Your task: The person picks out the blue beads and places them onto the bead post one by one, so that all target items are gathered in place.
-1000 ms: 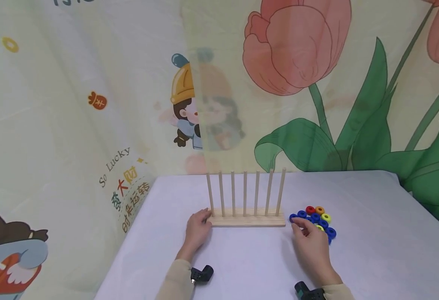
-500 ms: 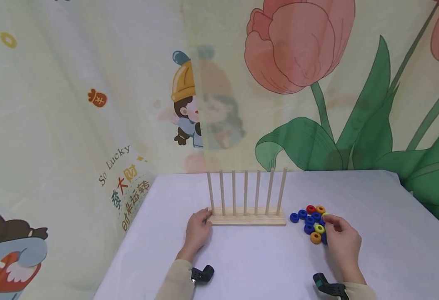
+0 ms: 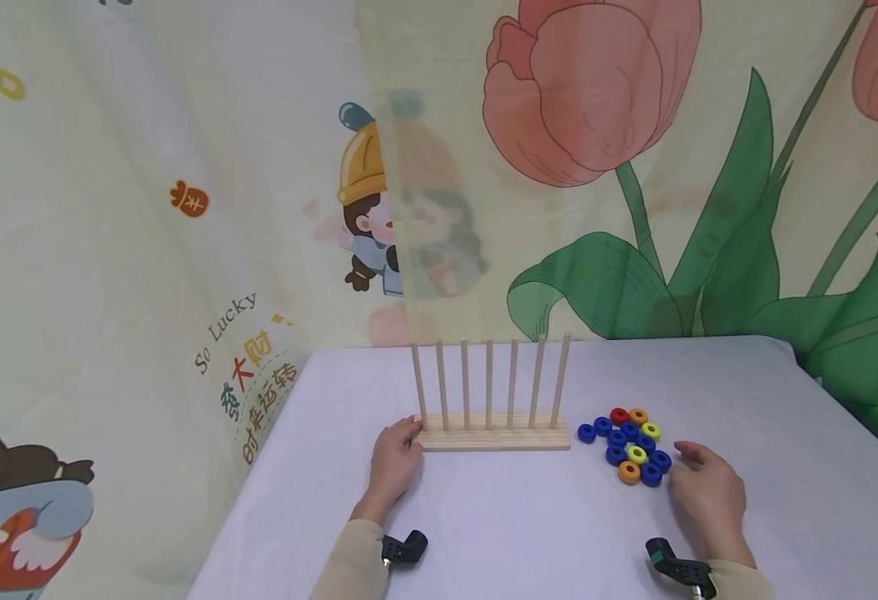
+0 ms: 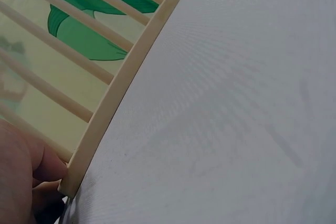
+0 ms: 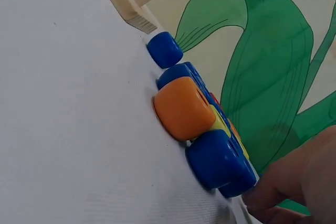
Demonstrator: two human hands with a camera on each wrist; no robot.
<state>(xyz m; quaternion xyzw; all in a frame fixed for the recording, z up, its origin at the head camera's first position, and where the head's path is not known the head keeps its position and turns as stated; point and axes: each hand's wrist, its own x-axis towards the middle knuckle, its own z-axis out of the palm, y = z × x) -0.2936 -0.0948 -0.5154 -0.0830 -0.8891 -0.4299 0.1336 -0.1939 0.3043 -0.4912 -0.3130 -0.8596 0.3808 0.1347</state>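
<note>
- Left hand [image 3: 393,454] rests on the counter [image 3: 514,525], fingers [image 4: 44,163] curled against the left end of the wooden peg rack [image 3: 493,436], touching its base.
- The rack stands upright mid-counter, seven bare pegs in a row.
- Right hand [image 3: 704,492] lies flat on the counter, fingers [image 5: 273,195] relaxed and loosely spread, holding nothing.
- Its fingertips sit just beside the cluster of coloured rings [image 3: 629,444]: blue, orange, yellow and red, lying right of the rack.
- A tulip-print curtain [image 3: 634,167] hangs behind.

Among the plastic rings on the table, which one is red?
The single red plastic ring at the far edge of the cluster, directly left of an orange ring; the others are blue, yellow or orange.
</note>
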